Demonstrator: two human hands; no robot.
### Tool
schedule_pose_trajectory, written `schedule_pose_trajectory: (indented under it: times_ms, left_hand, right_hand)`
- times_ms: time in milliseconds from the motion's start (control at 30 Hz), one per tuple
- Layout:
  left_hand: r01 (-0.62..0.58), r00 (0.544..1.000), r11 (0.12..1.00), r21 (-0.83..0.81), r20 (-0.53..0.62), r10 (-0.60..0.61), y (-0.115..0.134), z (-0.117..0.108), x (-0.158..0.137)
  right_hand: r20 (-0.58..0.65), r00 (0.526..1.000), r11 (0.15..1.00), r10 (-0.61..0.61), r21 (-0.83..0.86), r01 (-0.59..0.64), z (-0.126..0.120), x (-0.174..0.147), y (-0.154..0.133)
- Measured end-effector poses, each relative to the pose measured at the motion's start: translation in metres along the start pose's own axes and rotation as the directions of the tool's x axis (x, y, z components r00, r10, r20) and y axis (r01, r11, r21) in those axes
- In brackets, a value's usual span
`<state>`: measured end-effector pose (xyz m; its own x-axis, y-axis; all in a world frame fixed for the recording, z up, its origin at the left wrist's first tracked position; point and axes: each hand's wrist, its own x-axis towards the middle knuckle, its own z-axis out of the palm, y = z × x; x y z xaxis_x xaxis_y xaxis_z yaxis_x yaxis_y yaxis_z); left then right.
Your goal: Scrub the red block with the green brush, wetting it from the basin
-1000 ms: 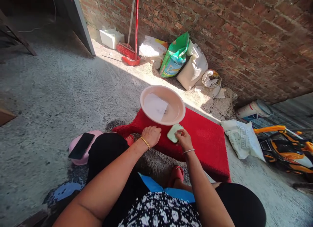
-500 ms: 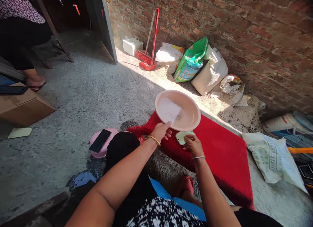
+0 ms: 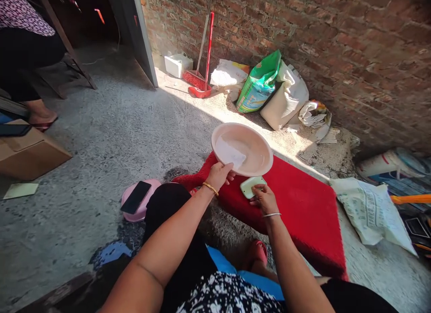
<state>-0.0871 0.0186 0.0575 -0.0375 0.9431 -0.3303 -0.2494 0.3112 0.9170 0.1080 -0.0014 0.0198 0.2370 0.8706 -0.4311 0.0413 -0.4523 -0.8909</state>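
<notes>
My left hand is closed on the near rim of a pale pink plastic basin, thumb on top and fingers beneath. The basin is tilted above a red plush-covered bench. A thin white sheet lies inside it, against the left side and bottom, reaching close to my thumb. Just below the basin, my right hand pinches a small pale green flat case with rounded corners at the bench's near edge. What the case holds cannot be made out.
A dark phone rests on a pink stool at my left. Far left are a cardboard box and a seated person. Along the brick wall stand a broom, a red dustpan and several sacks. A white sack lies right.
The white sheet sits lower in the basin, and its raised corner no longer shows. My hands keep their holds on the basin and the green case. The view has shifted slightly.
</notes>
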Motion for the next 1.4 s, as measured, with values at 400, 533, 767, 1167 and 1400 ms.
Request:
schedule_pose_trajectory:
  times_ms: [400,533,767,1167,1400]
  left_hand:
    - [-0.049,0.999,0.999,-0.004,-0.012,0.049,0.009,0.003,0.001]
    - [-0.007,1.000,1.000,0.007,-0.018,0.007,0.007,0.002,-0.001]
    - [0.040,0.999,0.999,0.027,-0.016,-0.040,0.003,-0.003,-0.002]
    - [0.077,0.995,0.997,0.022,-0.068,-0.076,0.001,0.000,-0.003]
    - [0.080,0.995,0.996,-0.035,-0.059,-0.082,-0.003,0.008,-0.008]
  right_hand:
    - [-0.037,0.998,0.998,0.053,0.043,-0.052,0.027,0.004,-0.013]
    - [0.004,0.998,0.993,0.056,-0.101,-0.055,0.004,0.014,-0.019]
    - [-0.143,0.989,0.989,-0.045,-0.149,0.024,-0.047,0.013,-0.015]
    - [-0.149,0.988,0.983,-0.050,-0.180,0.023,-0.058,0.015,-0.012]
    - [-0.356,0.928,0.983,-0.106,-0.176,0.045,-0.150,-0.011,0.006]
